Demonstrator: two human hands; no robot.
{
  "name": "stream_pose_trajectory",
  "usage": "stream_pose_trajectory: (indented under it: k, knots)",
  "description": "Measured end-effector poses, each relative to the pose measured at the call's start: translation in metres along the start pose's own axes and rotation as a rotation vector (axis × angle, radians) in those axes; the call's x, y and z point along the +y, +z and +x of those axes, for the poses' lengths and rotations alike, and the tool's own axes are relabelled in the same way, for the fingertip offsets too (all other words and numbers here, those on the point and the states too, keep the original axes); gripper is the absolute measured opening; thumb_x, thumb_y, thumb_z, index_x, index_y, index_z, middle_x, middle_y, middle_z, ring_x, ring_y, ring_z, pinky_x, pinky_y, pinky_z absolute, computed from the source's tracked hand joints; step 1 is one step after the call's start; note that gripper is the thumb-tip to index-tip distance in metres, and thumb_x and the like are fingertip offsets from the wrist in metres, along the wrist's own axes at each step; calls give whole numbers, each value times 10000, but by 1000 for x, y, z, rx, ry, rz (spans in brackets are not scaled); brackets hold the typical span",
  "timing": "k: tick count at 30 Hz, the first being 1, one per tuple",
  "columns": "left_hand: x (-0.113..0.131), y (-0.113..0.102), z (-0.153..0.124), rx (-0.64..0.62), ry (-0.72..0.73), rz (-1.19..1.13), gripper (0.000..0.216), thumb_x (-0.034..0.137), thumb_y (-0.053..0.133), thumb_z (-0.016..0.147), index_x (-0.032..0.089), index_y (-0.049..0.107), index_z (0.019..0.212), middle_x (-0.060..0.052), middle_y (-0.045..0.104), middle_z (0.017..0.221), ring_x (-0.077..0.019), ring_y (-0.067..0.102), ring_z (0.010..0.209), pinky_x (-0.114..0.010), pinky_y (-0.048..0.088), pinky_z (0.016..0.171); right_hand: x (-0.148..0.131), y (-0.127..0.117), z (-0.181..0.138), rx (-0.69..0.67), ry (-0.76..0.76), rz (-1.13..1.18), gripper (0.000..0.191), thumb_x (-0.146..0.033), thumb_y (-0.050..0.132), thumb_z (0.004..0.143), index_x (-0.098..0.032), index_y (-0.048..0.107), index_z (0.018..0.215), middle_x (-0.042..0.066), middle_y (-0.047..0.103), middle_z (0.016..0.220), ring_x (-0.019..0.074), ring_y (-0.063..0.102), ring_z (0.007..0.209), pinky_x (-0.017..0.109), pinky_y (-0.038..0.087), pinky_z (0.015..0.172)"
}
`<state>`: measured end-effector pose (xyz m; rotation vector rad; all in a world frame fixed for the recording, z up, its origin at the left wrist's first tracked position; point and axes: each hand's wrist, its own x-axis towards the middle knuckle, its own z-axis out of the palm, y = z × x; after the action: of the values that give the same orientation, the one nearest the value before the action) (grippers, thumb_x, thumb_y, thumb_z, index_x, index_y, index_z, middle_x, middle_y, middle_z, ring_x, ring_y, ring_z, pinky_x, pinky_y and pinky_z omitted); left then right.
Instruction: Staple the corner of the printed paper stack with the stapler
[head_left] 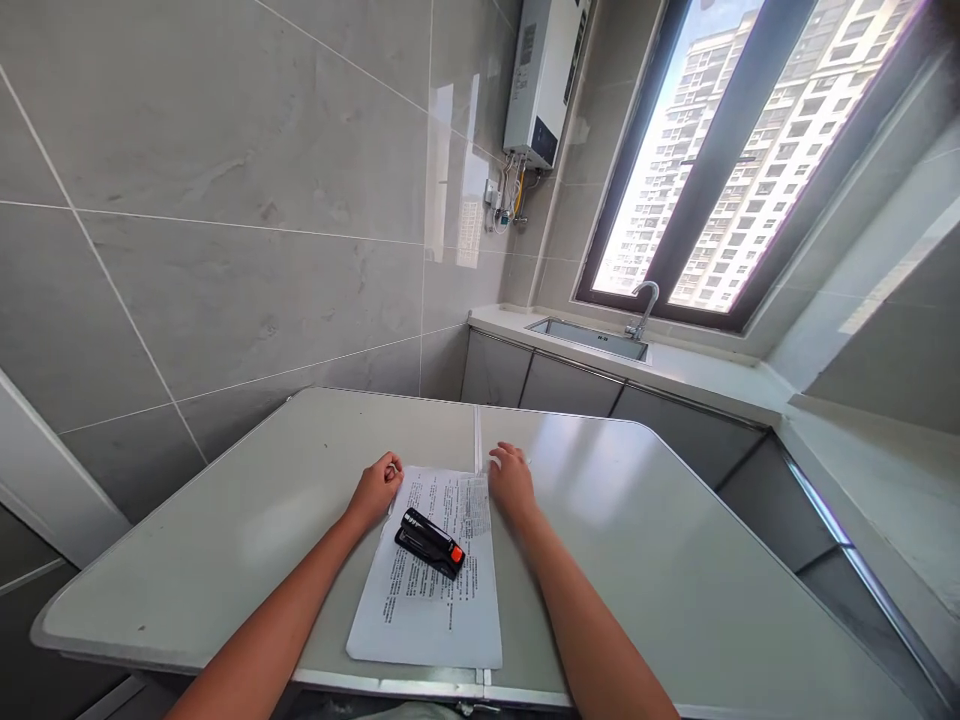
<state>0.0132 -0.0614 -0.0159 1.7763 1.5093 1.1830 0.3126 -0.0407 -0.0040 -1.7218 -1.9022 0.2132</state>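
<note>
A sheet of printed paper [424,630], or a thin stack of it, lies on the table in front of me. On top of it a black stapler [429,543] with an orange-red end rests at a slant. My left hand [378,489] is at the paper's upper left corner, fingers curled in, with nothing seen in them. Beside the upper right corner my right hand [512,478] rests on the table, its fingers loosely bent and a little apart, holding nothing. Neither hand touches the stapler.
The pale table [247,520] has a seam down its middle and cut-off far corners. Beyond it runs a counter [705,378] with a sink [589,337] and a faucet [643,308] under a window. A tiled wall [247,280] stands along the left; a white water heater [541,85] hangs in the corner.
</note>
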Motion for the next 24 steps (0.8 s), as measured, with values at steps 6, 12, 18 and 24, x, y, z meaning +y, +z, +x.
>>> stream_pose_trajectory:
  k: [6,12,18,24]
  knots:
    - [-8,0,3,-6,18,53,148,369,553,811,221,544,804,73,367,561,-137,380,546,-245,316,590,49,-15,4,1,199,-78,341,-60,453,912,-142,760,1038,179,683,1195,275,576,1205,357,483,947]
    - [-7,0,3,10,11,77,152,378,559,789,227,547,794,66,380,569,-144,398,547,-249,326,590,31,-6,4,16,197,-37,377,54,457,813,-135,759,937,170,695,1013,262,619,1065,320,470,873]
    - [-7,2,5,0,27,37,149,375,572,784,227,555,783,66,398,561,-144,406,543,-247,322,585,-6,6,5,-12,13,81,400,22,443,857,-163,769,999,118,710,1057,209,640,1037,292,466,920]
    - [-7,2,5,-19,43,71,143,365,563,799,222,564,802,67,415,566,-145,430,551,-247,338,597,-61,43,15,-116,-140,148,358,26,514,804,-195,773,913,73,708,1051,176,649,944,262,477,836]
